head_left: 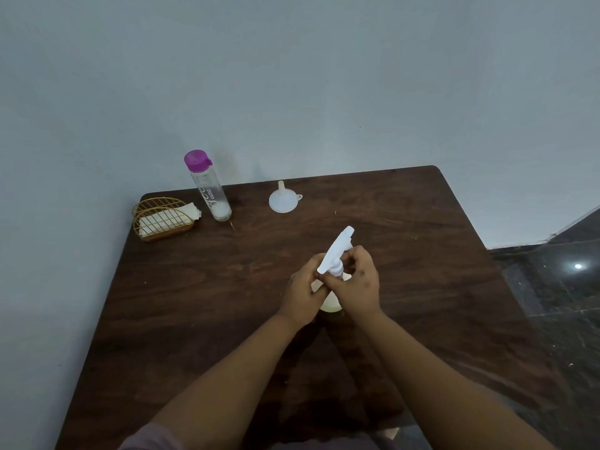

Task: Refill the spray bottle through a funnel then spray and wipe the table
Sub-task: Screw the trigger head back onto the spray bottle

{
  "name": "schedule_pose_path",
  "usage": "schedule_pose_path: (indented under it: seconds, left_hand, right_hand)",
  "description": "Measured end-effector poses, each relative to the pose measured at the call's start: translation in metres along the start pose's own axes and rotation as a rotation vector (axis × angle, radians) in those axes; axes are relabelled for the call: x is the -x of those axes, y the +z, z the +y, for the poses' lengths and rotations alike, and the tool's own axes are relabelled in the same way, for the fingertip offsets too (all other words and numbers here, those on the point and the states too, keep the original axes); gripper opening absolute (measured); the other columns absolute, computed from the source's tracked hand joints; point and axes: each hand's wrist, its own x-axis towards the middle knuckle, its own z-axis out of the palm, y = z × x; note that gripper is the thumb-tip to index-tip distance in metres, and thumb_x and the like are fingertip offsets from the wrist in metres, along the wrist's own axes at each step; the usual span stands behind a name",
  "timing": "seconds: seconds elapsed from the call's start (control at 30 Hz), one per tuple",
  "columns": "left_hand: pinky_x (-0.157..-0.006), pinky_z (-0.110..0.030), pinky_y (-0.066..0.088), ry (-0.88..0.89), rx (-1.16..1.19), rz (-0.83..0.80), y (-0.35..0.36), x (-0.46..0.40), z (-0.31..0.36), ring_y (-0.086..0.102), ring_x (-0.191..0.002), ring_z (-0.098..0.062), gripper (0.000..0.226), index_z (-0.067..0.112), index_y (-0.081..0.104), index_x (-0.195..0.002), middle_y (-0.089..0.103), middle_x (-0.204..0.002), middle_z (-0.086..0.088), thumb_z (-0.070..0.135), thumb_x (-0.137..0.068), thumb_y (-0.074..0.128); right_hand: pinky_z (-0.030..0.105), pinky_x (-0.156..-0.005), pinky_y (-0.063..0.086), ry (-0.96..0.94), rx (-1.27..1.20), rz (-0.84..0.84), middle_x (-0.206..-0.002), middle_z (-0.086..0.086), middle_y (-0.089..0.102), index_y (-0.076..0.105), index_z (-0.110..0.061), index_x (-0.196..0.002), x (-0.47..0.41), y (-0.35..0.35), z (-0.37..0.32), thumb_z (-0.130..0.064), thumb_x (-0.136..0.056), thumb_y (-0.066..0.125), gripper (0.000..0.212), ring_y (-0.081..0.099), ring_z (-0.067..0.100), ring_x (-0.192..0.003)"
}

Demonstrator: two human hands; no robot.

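On the table [422, 254], near its middle, stands the spray bottle [331, 303]. To unscrew it cleanly, keep the body upright and steady while turning only the collar. The left hand [300, 293] wraps the body; the right hand [355, 280] curls round the white spray head [336, 251] from above.

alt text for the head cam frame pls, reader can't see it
Both hands hold a white spray bottle upright on a dark wooden table: the left hand grips its body, the right hand grips the collar under the trigger head. Farther back stand an upturned white funnel, a clear bottle with a purple cap and a gold wire napkin holder.
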Motion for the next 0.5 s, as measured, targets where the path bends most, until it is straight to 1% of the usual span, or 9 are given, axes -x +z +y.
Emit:
schedule_pose_path:
  seconds: [0.07, 0.1, 0.17, 0.2, 0.27, 0.33, 0.4, 0.47, 0.5]
  left_hand:
    - [-0.084, -0.028, 0.052, -0.027, -0.017, -0.021, -0.001, 0.001, 0.003, 0.065, -0.097, -0.003, 0.040, 0.030, 0.056, -0.124, 0.068, -0.105, 0.017, 0.016, -0.087, 0.063]
    - [-0.083, -0.026, 0.051, -0.034, -0.010, -0.027, 0.000, 0.001, 0.005, 0.065, -0.095, -0.001, 0.035, 0.029, 0.057, -0.123, 0.068, -0.103, 0.018, 0.022, -0.089, 0.062]
    - [-0.088, -0.029, 0.050, -0.035, -0.023, -0.034, 0.000, 0.001, 0.007, 0.063, -0.103, -0.004, 0.033, 0.026, 0.056, -0.123, 0.067, -0.109, 0.016, 0.032, -0.092, 0.059]
    - [-0.092, -0.031, 0.049, -0.033, -0.030, -0.031, 0.000, 0.002, 0.009, 0.062, -0.108, -0.006, 0.033, 0.023, 0.056, -0.125, 0.066, -0.114, 0.013, 0.033, -0.093, 0.058]
    - [-0.097, -0.033, 0.047, -0.031, -0.013, -0.034, 0.005, 0.002, 0.009, 0.059, -0.113, -0.009, 0.032, 0.019, 0.054, -0.127, 0.063, -0.119, 0.009, 0.026, -0.096, 0.054]
    - [-0.099, -0.037, 0.047, -0.059, 0.020, -0.020, 0.010, 0.003, 0.014, 0.058, -0.114, -0.011, 0.034, 0.017, 0.053, -0.128, 0.061, -0.120, 0.004, 0.025, -0.095, 0.050]
    - [-0.091, -0.036, 0.050, -0.083, 0.122, 0.017, 0.012, 0.003, 0.015, 0.059, -0.105, -0.011, 0.038, 0.017, 0.055, -0.124, 0.061, -0.114, -0.001, 0.026, -0.088, 0.049]
    - [-0.084, -0.026, 0.048, -0.115, 0.198, 0.050, 0.009, 0.005, 0.022, 0.058, -0.099, -0.008, 0.042, 0.021, 0.056, -0.120, 0.060, -0.110, -0.003, 0.019, -0.078, 0.049]
    - [-0.086, -0.024, 0.048, -0.103, 0.210, 0.062, 0.012, 0.002, 0.020, 0.058, -0.102, -0.009, 0.047, 0.022, 0.055, -0.121, 0.061, -0.112, -0.002, 0.016, -0.074, 0.050]
  right_hand:
    - [0.008, -0.074, 0.044, 0.014, -0.009, -0.039, -0.095, -0.011, 0.059, 0.056, -0.019, -0.095, 0.010, -0.003, 0.001, -0.028, -0.065, 0.086, 0.043, 0.059, 0.003, -0.089]
    - [0.011, -0.078, 0.046, 0.030, -0.013, -0.030, -0.099, -0.010, 0.059, 0.056, -0.019, -0.101, 0.017, -0.006, 0.002, -0.037, -0.066, 0.083, 0.047, 0.059, 0.004, -0.094]
    - [0.020, -0.084, 0.047, 0.064, -0.031, 0.059, -0.108, -0.005, 0.054, 0.052, -0.017, -0.110, 0.027, -0.014, 0.005, -0.051, -0.069, 0.073, 0.058, 0.056, 0.009, -0.102]
    - [0.022, -0.090, 0.046, 0.057, -0.043, 0.073, -0.117, -0.003, 0.050, 0.048, -0.015, -0.119, 0.026, -0.019, 0.006, -0.050, -0.070, 0.070, 0.064, 0.053, 0.011, -0.110]
    - [0.022, -0.102, 0.038, -0.022, -0.041, -0.047, -0.140, -0.003, 0.037, 0.032, -0.015, -0.141, 0.012, -0.025, 0.007, -0.037, -0.077, 0.072, 0.079, 0.040, 0.009, -0.130]
    - [0.023, -0.107, 0.034, -0.042, -0.031, -0.243, -0.152, -0.002, 0.028, 0.016, -0.019, -0.150, -0.003, -0.026, 0.009, -0.029, -0.080, 0.075, 0.093, 0.032, 0.008, -0.138]
    - [0.031, -0.111, 0.033, 0.127, -0.121, -0.366, -0.156, -0.001, 0.024, 0.003, -0.027, -0.151, -0.008, -0.027, 0.014, -0.034, -0.074, 0.080, 0.109, 0.028, 0.008, -0.140]
    - [0.038, -0.114, 0.031, 0.220, -0.161, -0.348, -0.157, -0.003, 0.023, 0.000, -0.029, -0.151, -0.001, -0.030, 0.019, -0.047, -0.064, 0.084, 0.122, 0.024, 0.006, -0.141]
    - [0.036, -0.113, 0.032, 0.192, -0.133, -0.326, -0.155, -0.003, 0.026, 0.003, -0.026, -0.152, 0.006, -0.026, 0.022, -0.049, -0.062, 0.085, 0.124, 0.026, 0.004, -0.140]
